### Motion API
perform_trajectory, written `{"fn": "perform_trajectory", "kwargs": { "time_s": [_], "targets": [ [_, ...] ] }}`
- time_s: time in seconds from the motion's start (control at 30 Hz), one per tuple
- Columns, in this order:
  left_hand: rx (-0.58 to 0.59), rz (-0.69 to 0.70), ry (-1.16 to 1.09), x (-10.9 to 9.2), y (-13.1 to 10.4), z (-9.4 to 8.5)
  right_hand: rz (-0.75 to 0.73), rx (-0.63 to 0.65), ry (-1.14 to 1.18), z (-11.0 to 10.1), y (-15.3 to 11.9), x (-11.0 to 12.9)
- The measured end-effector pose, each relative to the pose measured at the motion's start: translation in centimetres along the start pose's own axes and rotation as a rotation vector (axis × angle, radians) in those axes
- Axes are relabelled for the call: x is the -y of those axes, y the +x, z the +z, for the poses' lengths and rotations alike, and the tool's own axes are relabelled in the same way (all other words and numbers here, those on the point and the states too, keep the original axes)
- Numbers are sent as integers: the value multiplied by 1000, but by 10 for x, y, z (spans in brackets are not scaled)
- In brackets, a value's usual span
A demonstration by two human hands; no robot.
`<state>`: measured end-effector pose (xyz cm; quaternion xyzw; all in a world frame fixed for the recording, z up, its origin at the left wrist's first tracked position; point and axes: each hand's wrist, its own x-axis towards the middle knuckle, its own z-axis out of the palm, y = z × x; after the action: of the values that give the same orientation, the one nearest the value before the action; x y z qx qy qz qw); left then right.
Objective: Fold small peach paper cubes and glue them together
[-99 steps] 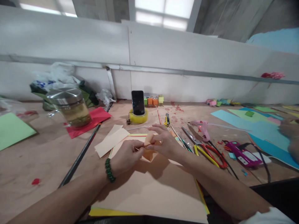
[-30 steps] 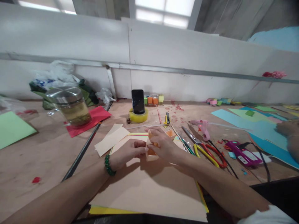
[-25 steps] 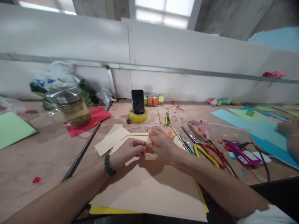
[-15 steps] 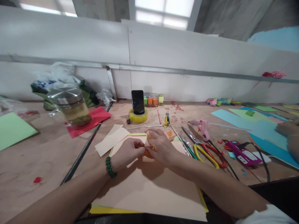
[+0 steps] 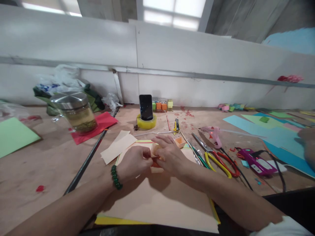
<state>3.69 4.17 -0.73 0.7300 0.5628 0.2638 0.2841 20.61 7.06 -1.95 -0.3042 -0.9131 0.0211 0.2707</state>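
Note:
Between my hands is a small folded peach-orange paper piece, partly hidden by my fingers. My left hand, below a green bead bracelet on the wrist, pinches its left side. My right hand closes on it from the right, fingers bent over the top. Both rest above a stack of peach and coloured paper sheets. Just beyond my right hand stands a small open peach paper box. Two cut peach strips lie to the left of the stack.
Red-handled scissors, yellow-handled pliers, a pink glue gun and a purple device lie on the right. A phone leans on a tape roll. A glass mug stands left. A co-worker's hand appears far right.
The folded paper piece has tilted, showing more of a pale flap at its near side. My fingers have shifted slightly around it. The co-worker's hand has moved a little rightward.

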Motion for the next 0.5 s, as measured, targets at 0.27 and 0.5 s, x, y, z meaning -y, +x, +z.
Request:
{"fn": "perform_trajectory", "kwargs": {
  "time_s": [0.27, 0.5],
  "targets": [
    [-13, 6, 67, -3, 0, -3, 36, 36, 16, -8, -1, -2],
    [-11, 17, 69, -2, -1, -1, 40, 62, -38, -12, 1, -4]
  ]
}}
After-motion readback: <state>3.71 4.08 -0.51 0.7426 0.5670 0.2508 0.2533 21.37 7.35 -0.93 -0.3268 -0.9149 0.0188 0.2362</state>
